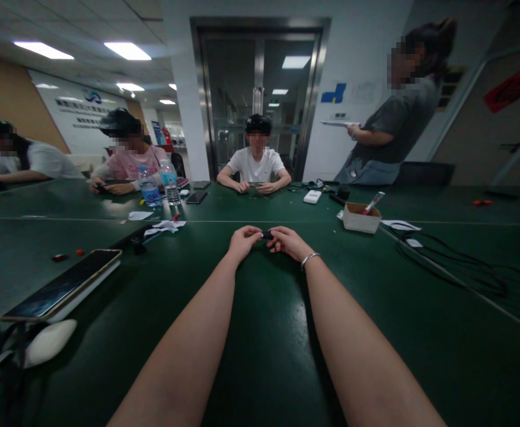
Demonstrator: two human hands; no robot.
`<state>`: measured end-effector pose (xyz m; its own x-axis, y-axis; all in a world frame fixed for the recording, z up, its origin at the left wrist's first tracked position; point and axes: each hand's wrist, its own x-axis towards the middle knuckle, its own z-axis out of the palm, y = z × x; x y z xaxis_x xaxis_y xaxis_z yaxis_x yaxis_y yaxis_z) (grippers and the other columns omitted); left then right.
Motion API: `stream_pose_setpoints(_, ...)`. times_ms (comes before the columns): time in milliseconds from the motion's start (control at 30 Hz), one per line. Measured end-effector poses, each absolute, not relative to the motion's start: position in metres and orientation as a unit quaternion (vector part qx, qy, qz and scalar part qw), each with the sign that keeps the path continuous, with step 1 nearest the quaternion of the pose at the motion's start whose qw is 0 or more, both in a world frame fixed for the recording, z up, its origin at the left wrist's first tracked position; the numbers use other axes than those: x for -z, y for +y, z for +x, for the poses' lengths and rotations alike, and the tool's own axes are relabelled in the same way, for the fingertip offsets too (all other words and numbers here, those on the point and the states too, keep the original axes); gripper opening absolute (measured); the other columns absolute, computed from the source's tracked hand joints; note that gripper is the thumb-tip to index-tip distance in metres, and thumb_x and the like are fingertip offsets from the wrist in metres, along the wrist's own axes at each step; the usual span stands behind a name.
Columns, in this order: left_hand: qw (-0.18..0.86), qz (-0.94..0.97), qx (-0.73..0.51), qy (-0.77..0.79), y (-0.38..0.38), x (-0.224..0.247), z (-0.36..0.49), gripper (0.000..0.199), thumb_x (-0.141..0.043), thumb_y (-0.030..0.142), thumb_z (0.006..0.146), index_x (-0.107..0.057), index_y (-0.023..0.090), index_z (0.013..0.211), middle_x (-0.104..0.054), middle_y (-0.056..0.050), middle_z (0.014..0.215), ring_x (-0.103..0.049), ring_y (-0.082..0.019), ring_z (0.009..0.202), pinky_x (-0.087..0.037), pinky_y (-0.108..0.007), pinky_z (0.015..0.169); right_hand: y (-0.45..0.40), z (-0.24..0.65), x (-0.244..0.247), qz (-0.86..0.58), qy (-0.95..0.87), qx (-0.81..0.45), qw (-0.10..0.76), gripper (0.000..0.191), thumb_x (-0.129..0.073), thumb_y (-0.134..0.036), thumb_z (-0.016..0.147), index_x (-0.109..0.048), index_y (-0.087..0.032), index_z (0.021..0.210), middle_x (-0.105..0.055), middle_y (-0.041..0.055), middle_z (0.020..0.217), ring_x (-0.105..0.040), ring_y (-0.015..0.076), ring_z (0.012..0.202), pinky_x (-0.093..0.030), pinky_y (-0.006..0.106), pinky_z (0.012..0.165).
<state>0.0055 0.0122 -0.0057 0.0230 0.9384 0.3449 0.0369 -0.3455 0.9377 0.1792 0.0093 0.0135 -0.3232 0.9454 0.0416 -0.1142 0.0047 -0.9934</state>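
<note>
Just below the middle of the frame, holding a small dark piece (267, 235) between left hand (243, 242) and right hand (289, 242), above or on the green counter (260, 332); impossible to make out which. Pinching the left end closely with thumb and fingers; gripping the right end likewise, with the spare right fingers loosely curled. Too small and shaded to show its exact shape or any join. Likely to slip free if either pinch slackens or pulls crookedly, given so little surface to hold. Could then bounce or roll, and be hard to spot, dark on dark green. If sent far enough rightward, might get lost among the black cables (455, 261) at right of the frame; leftward, might be confused with the black item (138, 245) near the paper scraps (165, 227). Also liable to go askew unnoticed, because hidden at both ends by fingertips.
</note>
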Motion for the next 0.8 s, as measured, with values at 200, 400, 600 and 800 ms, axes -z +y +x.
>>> stream_pose_setpoints(200, 0.397, 0.596, -0.541, 0.441, 0.0147, 0.0092, 0.0074, 0.021, -0.063, 0.035, 0.079, -0.065, 0.014, 0.083, -0.068, -0.004, 0.076, -0.065, -0.013, 0.063, -0.045, -0.023, 0.056, 0.0078, 0.1821, -0.0123, -0.355, -0.543, -0.611, 0.453, 0.011, -0.051, -0.009, 0.09, -0.055, -0.014, 0.099, -0.068, 0.0022, 0.061, -0.054, 0.0059, 0.039, -0.057, 0.023, 0.055)
stream_pose_setpoints(400, 0.414, 0.601, -0.516, 0.449, 0.0099, 0.0053, 0.011, 0.015, -0.058, 0.026, 0.083, -0.063, 0.014, 0.091, -0.065, -0.003, 0.074, -0.064, -0.011, 0.059, -0.043, -0.019, 0.053, 0.0093, 0.1827, -0.0108, -0.353, -0.529, -0.615, 0.467, 0.008, -0.054, -0.01, 0.089, -0.056, -0.014, 0.096, -0.067, 0.0019, 0.059, -0.055, 0.0067, 0.039, -0.058, 0.023, 0.055)
stream_pose_setpoints(600, 0.414, 0.6, -0.517, 0.449, 0.0095, 0.0047, 0.0111, 0.015, -0.06, 0.025, 0.081, -0.06, 0.014, 0.091, -0.065, -0.002, 0.069, -0.064, -0.011, 0.058, -0.043, -0.02, 0.053, 0.0089, 0.1832, -0.0106, -0.35, -0.526, -0.616, 0.471, 0.007, -0.054, -0.01, 0.089, -0.056, -0.014, 0.094, -0.066, 0.0012, 0.059, -0.055, 0.0066, 0.04, -0.058, 0.023, 0.056)
stream_pose_setpoints(800, 0.388, 0.608, -0.521, 0.456, 0.0136, 0.0093, 0.0098, 0.018, -0.061, 0.032, 0.082, -0.061, 0.015, 0.086, -0.066, -0.005, 0.077, -0.064, -0.012, 0.061, -0.045, -0.02, 0.053, 0.0074, 0.1827, -0.011, -0.361, -0.526, -0.606, 0.475, 0.008, -0.053, -0.009, 0.089, -0.056, -0.015, 0.093, -0.064, -0.0005, 0.057, -0.057, 0.0071, 0.042, -0.058, 0.023, 0.056)
